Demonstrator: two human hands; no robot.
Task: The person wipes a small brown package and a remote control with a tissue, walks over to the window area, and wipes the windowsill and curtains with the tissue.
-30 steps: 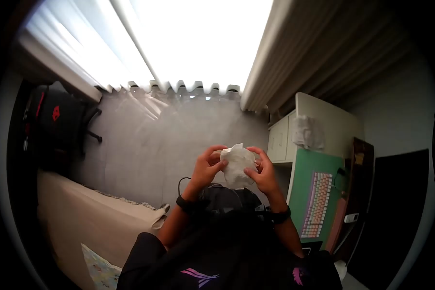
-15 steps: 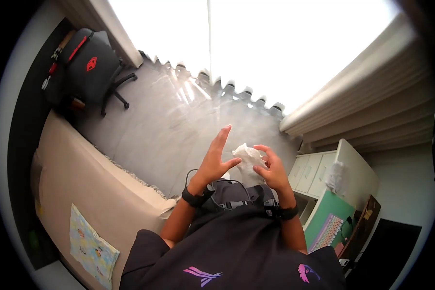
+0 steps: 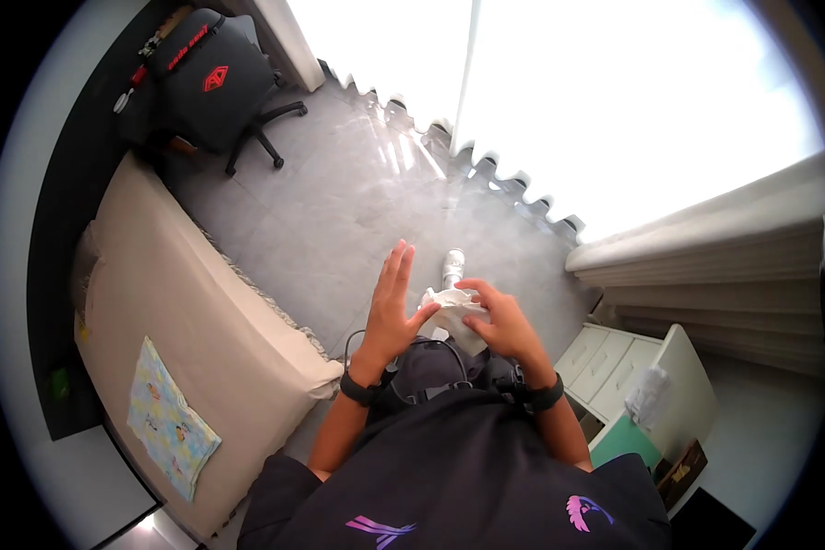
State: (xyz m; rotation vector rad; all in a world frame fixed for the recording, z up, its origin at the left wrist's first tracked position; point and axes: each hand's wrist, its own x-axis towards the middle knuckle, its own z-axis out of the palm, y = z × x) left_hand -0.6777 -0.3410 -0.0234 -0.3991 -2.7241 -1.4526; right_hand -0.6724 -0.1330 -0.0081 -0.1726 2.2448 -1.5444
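Note:
A thin, crumpled white cloth or tissue (image 3: 460, 321) hangs in front of my body. My right hand (image 3: 502, 321) grips it from the right, thumb on its near face and fingers at its top edge. To the left, my left hand (image 3: 392, 307) is raised with its fingers stretched upward and its thumb pointing toward the cloth's left edge; whether the thumb touches it I cannot tell. Beyond the cloth a white shoe (image 3: 453, 264) shows on the floor.
A beige-covered bed (image 3: 220, 339) with a patterned cloth (image 3: 169, 417) lies left. Behind it is a black chair (image 3: 213, 82). White curtains (image 3: 540, 110) hang ahead. On the right are a white drawer cabinet (image 3: 614, 367) and a crumpled white bag (image 3: 649, 394).
My left hand has let go of the cloth and opened; my right hand still holds it. The view has turned, bringing more of the bed in and taking the keyboard out. A shoe now shows.

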